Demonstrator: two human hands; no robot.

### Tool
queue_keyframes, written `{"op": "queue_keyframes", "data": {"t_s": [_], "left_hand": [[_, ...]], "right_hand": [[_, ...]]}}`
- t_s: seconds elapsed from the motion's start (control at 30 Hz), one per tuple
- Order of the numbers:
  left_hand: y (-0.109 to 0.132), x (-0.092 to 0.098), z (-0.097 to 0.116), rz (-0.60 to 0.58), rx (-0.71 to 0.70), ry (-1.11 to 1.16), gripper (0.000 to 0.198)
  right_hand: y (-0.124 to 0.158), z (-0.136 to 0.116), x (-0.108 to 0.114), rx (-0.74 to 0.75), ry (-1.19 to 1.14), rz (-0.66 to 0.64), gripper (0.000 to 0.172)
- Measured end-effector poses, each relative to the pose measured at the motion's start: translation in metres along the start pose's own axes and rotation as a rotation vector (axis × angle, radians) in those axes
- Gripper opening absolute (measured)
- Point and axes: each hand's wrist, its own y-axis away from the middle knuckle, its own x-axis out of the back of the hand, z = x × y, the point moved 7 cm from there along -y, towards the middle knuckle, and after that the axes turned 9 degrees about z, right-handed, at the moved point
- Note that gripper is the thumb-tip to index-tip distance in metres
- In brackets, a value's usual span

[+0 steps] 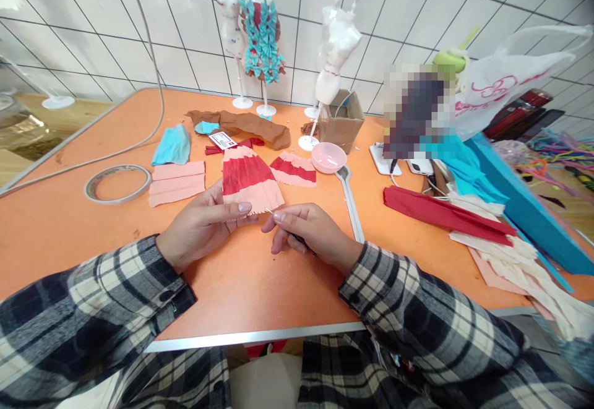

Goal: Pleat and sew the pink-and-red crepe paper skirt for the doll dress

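My left hand (204,223) pinches the lower edge of a pleated crepe paper piece (248,177), pale pink with a red band across it. The thumb lies on top and the fingers go underneath. Small notches show along that lower edge. Close by on the right, my right hand (310,229) is closed on a slim dark tool (304,243) whose pale tip points at the paper's edge. Most of this tool is hidden by the fingers, so its kind is unclear. A smaller pink and red crepe piece (294,169) lies just beyond.
A tape roll (117,184), pink crepe paper (177,184) and blue crepe paper (171,145) lie left. Behind stand miniature dress forms (260,44) and a cardboard box (342,121). A pink bowl (328,158), grey tongs-like tool (351,205) and red crepe strip (445,214) are rightward.
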Motion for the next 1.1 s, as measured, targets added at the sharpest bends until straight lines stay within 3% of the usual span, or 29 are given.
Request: {"op": "queue_keyframes", "data": {"t_s": [0.43,0.83,1.1], "left_hand": [[-0.0003,-0.0021,0.0005,-0.013,-0.008,0.007,0.036],[0.0011,-0.0036,0.0068,0.010,-0.010,0.057,0.023],[0.0003,-0.0018,0.0030,0.019,0.005,0.033,0.028]], "right_hand": [[0.0012,-0.0020,-0.0006,-0.008,-0.012,0.013,0.037],[0.0011,0.0029,0.0005,-0.023,0.001,-0.019,0.042],[0.0009,0.0027,0.0000,-0.019,0.012,-0.014,0.041]]}}
